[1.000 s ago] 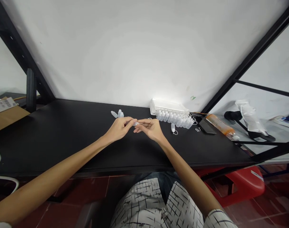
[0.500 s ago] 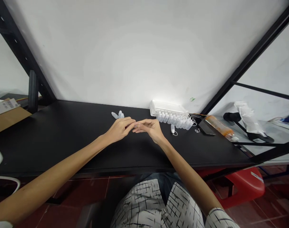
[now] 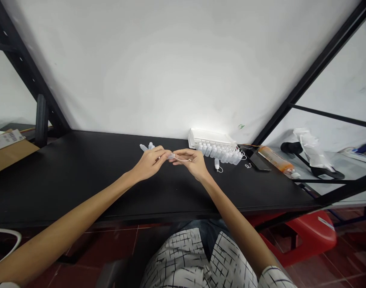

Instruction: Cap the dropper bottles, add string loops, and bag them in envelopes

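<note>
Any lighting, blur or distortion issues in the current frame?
Head view: wall brightest just above the white stack, little texture there; head view: floor under the table dim; head view: wide-angle stretch toward the edges, left forearm looks elongated; head view: small bottle between left hand and right hand soft, detail unreadable.

A small cloudy bottle (image 3: 171, 156), mostly hidden, is pinched between the left hand (image 3: 151, 163) and right hand (image 3: 195, 162), its white cord (image 3: 183, 160) reaching across the right fingers. On the black counter (image 3: 111, 176), similar bottles (image 3: 220, 153) crowd in a row, a corded one (image 3: 217, 163) lies just before them, and loose ones (image 3: 143, 147) lie off left.
</note>
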{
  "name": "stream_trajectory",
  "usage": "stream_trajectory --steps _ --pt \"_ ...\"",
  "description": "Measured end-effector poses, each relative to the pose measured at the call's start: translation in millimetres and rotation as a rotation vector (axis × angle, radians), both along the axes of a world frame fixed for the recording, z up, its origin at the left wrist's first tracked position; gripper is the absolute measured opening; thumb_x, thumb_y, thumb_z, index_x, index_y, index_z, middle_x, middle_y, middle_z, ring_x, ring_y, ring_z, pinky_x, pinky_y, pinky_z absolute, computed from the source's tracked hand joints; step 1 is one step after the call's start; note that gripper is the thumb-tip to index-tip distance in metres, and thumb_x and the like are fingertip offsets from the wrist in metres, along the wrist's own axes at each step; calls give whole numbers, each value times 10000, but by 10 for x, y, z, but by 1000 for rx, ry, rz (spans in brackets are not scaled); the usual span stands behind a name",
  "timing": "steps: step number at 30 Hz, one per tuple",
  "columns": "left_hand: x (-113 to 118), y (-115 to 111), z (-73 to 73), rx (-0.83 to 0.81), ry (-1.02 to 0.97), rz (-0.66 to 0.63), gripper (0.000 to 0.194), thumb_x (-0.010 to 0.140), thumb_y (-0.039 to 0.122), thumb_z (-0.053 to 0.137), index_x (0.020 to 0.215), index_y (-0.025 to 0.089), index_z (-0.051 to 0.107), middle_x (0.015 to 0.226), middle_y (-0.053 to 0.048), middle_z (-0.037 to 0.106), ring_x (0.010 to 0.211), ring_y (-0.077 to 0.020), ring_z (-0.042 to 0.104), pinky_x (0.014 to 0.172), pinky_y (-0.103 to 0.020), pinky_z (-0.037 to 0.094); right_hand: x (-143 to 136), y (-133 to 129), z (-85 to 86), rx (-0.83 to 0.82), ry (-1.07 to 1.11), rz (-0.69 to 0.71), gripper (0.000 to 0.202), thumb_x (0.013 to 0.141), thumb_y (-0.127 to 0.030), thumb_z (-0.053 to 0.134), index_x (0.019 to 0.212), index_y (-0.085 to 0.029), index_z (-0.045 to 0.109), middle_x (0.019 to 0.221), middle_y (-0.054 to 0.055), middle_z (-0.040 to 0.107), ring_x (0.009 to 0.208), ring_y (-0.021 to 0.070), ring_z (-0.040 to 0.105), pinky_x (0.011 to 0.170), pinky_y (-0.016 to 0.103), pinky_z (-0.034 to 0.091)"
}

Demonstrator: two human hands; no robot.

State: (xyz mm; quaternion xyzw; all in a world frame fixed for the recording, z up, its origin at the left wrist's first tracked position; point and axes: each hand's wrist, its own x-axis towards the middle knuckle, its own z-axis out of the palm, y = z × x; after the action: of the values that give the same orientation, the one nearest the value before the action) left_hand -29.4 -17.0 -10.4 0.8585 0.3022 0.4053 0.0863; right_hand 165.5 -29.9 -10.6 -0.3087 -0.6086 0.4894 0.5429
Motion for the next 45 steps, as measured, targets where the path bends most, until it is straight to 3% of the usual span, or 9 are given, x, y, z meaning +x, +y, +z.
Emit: stream_trajectory --steps 5,12,25,30,33,39,45 --pt "-4 -21 41 -225 -22 -24 371 995 347 421 805 144 667 656 10 531 547 -92 452 561 -230 363 13 9 -26 4 -55 4 357 688 -406 821 916 -144 736 785 59 747 758 222 744 705 366 620" --pt "5 -14 44 -229 -32 -86 289 964 362 500 975 173 718 771 -17 568 641 -110 505 570 -219 393 59 -23 -5 -30 -107 83 359 714 -415 807 913 -129 723 767 64 742 743 218 746 690 340 609" --pt "-60 35 -32 63 89 -127 283 994 321 479 1075 186 715 839 -38 556 697 -125 515 639 -257 435 12 -25 -30 -155 -23 50 387 587 -400 885 777 -133 678 731 40 737 690 192 733 757 371 620" --pt "-67 58 -66 167 79 -74 290 992 318 478 1121 204 711 902 -61 578 694 -124 507 638 -263 446 22 -2 -24 -147 -10 34 372 602 -404 877 774 -149 667 740 33 733 714 188 730 786 396 617" --pt "-55 48 -46 93 13 -27 301 966 379 525 1153 226 704 932 -59 608 689 -123 533 618 -254 467 29 11 -22 -34 -52 -9 343 658 -416 844 811 -160 675 723 29 723 715 185 720 788 395 610" --pt "-29 -1 43 -298 -65 -67 329 953 404 523 1099 187 723 902 -46 625 516 -70 513 516 -227 470 36 10 -65 78 -143 -75 378 728 -425 789 978 -154 704 773 50 731 764 211 728 786 404 611" --pt "-72 39 11 -147 -72 -81 254 915 372 599 1037 217 759 921 -55 631 641 -102 528 551 -223 431 25 -3 -84 37 -149 16 392 725 -458 782 925 -128 712 731 61 723 680 211 725 695 399 620"
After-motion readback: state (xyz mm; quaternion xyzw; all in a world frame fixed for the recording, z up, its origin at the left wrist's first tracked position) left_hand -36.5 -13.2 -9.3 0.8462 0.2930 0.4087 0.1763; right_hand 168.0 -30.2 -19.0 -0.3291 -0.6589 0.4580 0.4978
